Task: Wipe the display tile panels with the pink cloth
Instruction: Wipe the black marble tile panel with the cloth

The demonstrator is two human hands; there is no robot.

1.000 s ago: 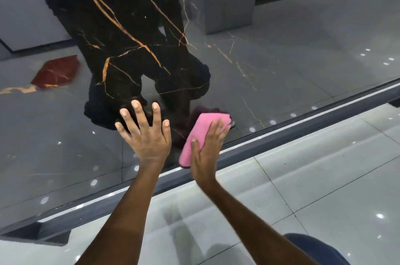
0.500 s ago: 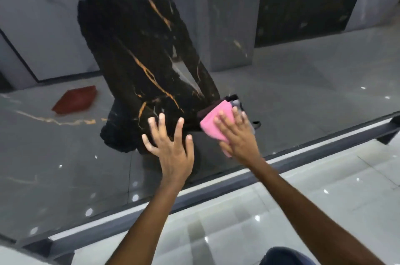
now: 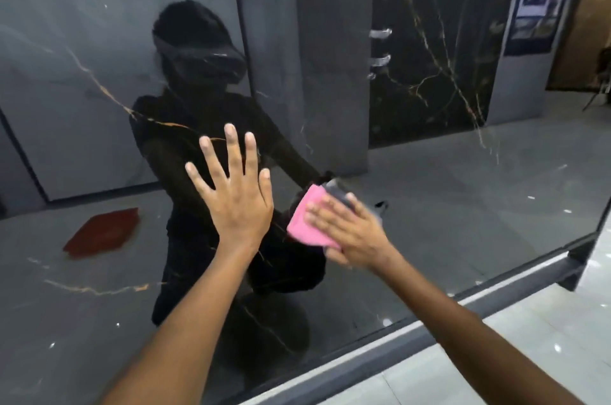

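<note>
A glossy dark tile panel with thin gold veining fills most of the view, leaning back from a grey metal frame rail along its lower edge, with pale polished floor tiles at the lower right. The surface is mirror-like — it gives back the dark figure of the person, grey slabs, another black veined slab and a reddish patch on the reflected floor at the left. The left hand lies flat against the panel with its fingers straight and spread wide apart, palm to the tile, holding nothing. Just to its right, apart from it, the right hand presses the pink cloth against the panel with straight fingers laid over it; the cloth is folded into a thick pad and sticks out past the fingertips toward the left hand, its lower edge under the palm. The right hand is blurred, so whether the thumb hooks round the cloth's edge cannot be told. A darker grey bit — blurred, hard to identify — shows just above the right hand's fingers. Both forearms are bare and reach up from the bottom of the view.
</note>
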